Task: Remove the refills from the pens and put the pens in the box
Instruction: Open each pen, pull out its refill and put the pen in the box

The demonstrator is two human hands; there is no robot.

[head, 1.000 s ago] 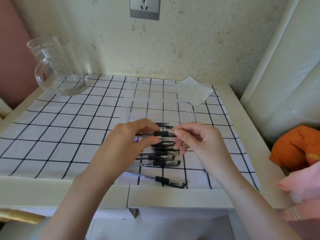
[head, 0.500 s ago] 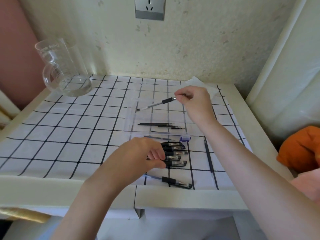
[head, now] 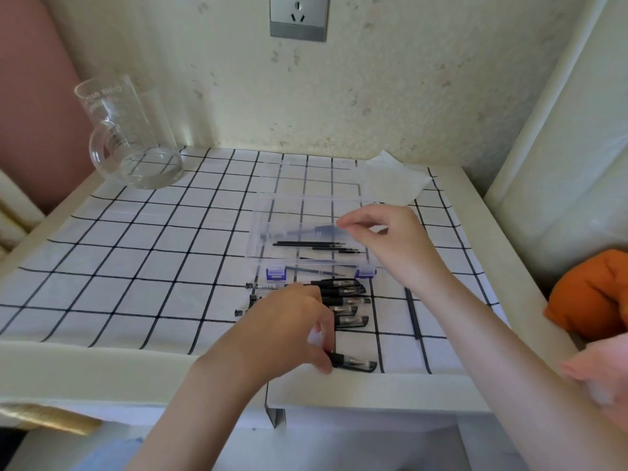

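Your left hand (head: pixel 285 331) pinches the nearest pen (head: pixel 355 362) at the counter's (head: pixel 102 351) front edge; it looks light, stiff and slick, so hold its black grip, while your right hand's (head: pixel 390 239) fingers (head: pixel 344 226) bunch together over the clear box (head: pixel 272 212), whether holding anything I cannot tell.

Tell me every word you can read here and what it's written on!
"Drink mor…": printed near the rim of the glass jug; the rest curves out of sight.
Smaller lines under it on the jug: too blurred to read.
Print on the pens: too small to read.
Wall socket: no words.
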